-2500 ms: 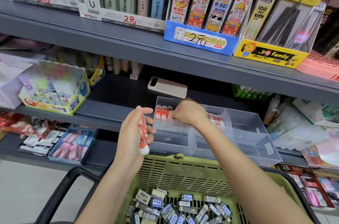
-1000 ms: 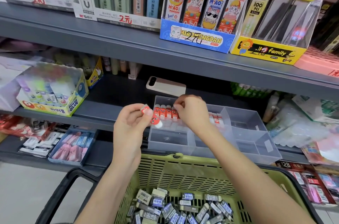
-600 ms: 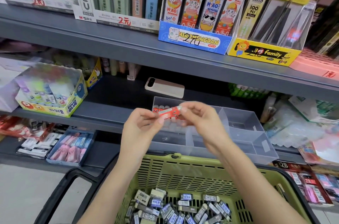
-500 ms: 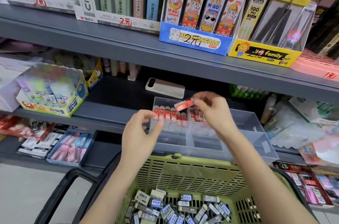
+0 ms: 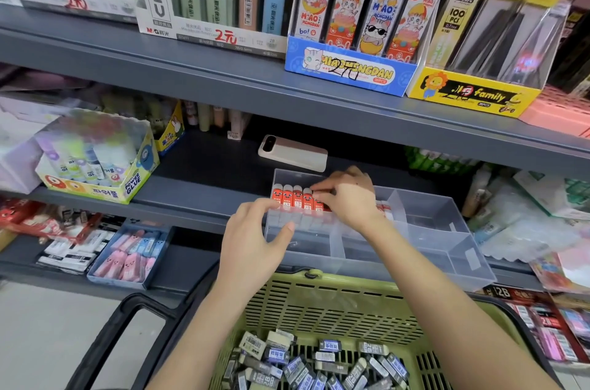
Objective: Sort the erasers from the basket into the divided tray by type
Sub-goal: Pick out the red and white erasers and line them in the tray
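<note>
A clear divided tray [image 5: 447,249] stands on the middle shelf. In its back-left compartment a row of red-sleeved erasers [image 5: 292,196] stands upright side by side. My right hand [image 5: 348,198] is over the right end of that row, its fingertips closed on a red eraser [image 5: 318,202] set against the others. My left hand [image 5: 252,239] hovers at the tray's front-left corner, fingers apart and holding nothing. Below, the green basket [image 5: 319,303] holds several grey and blue-sleeved erasers [image 5: 319,361]. More erasers to the right in the tray are hidden by my right hand.
A pale phone-like device [image 5: 292,153] lies on the shelf behind the tray. A glue-stick box [image 5: 95,166] stands to the left, and a small tray of pink erasers [image 5: 131,255] sits on the lower shelf. Pencil-lead boxes [image 5: 351,70] line the upper shelf.
My left hand passed its red eraser to my right hand and is now empty and open. My right hand carried the eraser down to the row in the tray.
</note>
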The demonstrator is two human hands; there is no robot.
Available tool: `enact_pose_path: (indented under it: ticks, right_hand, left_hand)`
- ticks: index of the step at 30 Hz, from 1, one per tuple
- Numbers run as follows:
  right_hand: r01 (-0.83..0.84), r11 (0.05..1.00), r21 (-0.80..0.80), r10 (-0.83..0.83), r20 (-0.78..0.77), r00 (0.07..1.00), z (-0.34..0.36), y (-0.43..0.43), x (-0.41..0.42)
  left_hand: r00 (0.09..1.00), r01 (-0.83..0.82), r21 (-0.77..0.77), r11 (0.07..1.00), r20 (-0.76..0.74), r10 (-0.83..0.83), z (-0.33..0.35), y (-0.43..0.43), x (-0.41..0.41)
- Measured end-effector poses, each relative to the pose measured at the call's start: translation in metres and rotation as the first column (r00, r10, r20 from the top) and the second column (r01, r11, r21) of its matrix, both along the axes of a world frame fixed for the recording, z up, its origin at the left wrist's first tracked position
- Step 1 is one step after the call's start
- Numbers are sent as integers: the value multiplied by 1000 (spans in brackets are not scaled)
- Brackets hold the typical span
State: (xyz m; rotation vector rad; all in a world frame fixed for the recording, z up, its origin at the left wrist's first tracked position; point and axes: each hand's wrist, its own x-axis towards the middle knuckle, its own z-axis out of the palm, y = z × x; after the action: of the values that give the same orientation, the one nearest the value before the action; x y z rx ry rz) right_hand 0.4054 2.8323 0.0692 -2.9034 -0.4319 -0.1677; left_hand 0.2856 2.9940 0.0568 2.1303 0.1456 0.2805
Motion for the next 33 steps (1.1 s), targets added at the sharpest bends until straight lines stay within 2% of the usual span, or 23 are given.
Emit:
enact_pose_path:
  ticks: [3,5,7,8,11,13,14,16,17,18,19,20,22,24,27,30,33]
  right_hand:
    - [37,995,95,-35,-27,999,-1,-1,0]
    - [37,997,63,-36,-20,999,3,-1,-4]
    - [26,998,60,-31,83,996,10,-1,-16]
    - [12,993,119,-31,160,987,13,-2,-27]
    - [-177,908,379,18,387,922,13,-15,-76]
    - [-312,839,446,98,441,892,-3,-28,-118]
    - [-344,821,456,142,419,897,-16,-36,-139]
    - [-332,847,415,231,276,933,-50,-52,-176]
    - [-276,889,365,250,117,961,-69,-61,-190]
    - [-184,937,296,227,-118,967,-85,-71,-202]
    - [-104,973,206,175,-364,915,-101,-81,-213]
    - [-78,992,101,121,-560,819,-117,-91,-223]
    - [-129,991,-45,49,-766,641,-140,-109,-242]
    - [-160,980,-116,-6,-828,561,-150,-120,-259]
    - [-155,977,-146,-28,-810,585,-156,-131,-279]
    - [-299,931,-208,50,-740,670,-159,-132,-291]
    - [-201,964,-174,3,-747,665,-164,-125,-294]
  left_hand:
    - [1000,11,21,1000,-6,-11,-2,0,0]
    - [1000,23,30,999,-10,-22,-2,1,0]
    - [999,42,30,999,-16,-41,-1,2,0]
    - [999,51,29,998,-19,-50,0,3,0]
    - [998,65,26,998,-25,-65,1,3,-3]
    - [997,75,29,997,-28,-74,-1,3,-9]
    - [996,80,30,996,-32,-79,-3,3,-13]
    - [996,81,35,996,-32,-80,-5,5,-23]
    - [997,77,51,996,-19,-76,-6,5,-29]
    - [998,66,86,994,14,-67,-6,6,-35]
    - [996,47,136,990,67,-56,-6,6,-42]
    - [990,25,187,982,129,-50,-6,6,-49]
    - [971,-4,245,970,233,-54,-6,4,-67]
    - [961,28,242,970,259,-93,-10,-1,-85]
    - [961,261,176,949,49,-273,-21,-13,-105]
    - [837,540,179,822,-209,-505,-35,-30,-116]
    - [728,668,186,720,-361,-583,-47,-47,-123]
